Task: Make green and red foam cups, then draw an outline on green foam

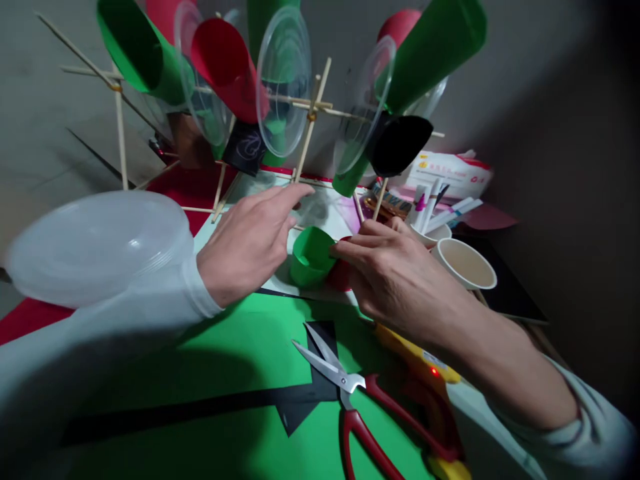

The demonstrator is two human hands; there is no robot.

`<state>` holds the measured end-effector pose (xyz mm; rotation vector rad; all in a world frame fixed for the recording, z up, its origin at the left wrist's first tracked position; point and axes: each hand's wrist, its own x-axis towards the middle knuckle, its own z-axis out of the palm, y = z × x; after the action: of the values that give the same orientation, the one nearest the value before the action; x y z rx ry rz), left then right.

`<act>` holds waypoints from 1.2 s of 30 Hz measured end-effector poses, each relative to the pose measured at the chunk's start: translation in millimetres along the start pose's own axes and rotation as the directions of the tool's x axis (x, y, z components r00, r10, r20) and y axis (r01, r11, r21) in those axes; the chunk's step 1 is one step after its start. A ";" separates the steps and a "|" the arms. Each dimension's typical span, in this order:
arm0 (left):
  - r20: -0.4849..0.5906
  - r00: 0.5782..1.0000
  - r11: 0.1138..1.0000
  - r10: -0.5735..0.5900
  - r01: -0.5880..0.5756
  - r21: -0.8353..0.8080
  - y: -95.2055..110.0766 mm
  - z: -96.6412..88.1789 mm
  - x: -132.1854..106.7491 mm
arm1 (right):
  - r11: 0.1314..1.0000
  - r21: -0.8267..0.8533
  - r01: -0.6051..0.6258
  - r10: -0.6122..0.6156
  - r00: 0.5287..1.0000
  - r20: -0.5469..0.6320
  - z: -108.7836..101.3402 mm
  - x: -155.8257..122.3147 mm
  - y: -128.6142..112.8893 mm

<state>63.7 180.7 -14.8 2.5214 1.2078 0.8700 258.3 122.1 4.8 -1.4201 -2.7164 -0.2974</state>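
A green paper roll (309, 257) is seen standing on the table, at the far edge of a green sheet (235, 353), between the two hands. The left hand (247, 247) is held open just beside the roll, its fingers loosely spread and stretched forward; no contact with the roll can be made out. The right hand (395, 273) is laid against the roll's other side, its fingers pressed together with the tips on the rim. The thumb is hidden, so a pinch cannot be confirmed. A red piece (341, 277) is tucked under these fingertips. Open scissors (350, 390) and a yellow glue gun (417, 359) are found nearer the body, and a paper cup (465, 265) to the right. Behind, a stick frame (311, 123) is hung with clear lids and coloured tubes.
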 end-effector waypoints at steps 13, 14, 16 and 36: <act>-0.096 0.979 0.922 0.182 -0.204 -0.330 25.4 -52.7 -55.1 | 0.895 0.293 0.335 -0.297 0.940 -0.168 -48.6 -29.2 -28.8; -0.052 0.983 0.927 0.177 -0.184 -0.328 26.8 -55.2 -60.2 | 0.888 0.285 0.361 -0.326 0.931 -0.165 -49.4 -28.2 -33.2; 0.036 0.987 0.945 0.155 -0.137 -0.298 26.3 -58.5 -69.9 | 0.874 0.269 0.405 -0.378 0.914 -0.150 -47.1 -23.9 -39.8; 0.035 0.991 0.990 0.126 -0.123 -0.070 9.0 -37.5 -101.6 | 0.930 0.366 0.035 0.046 0.977 -0.210 -7.2 -52.7 -49.0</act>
<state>-2.4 94.9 -23.4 2.5694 1.0011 0.8699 248.1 50.8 -2.7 -1.2121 -2.4278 0.0589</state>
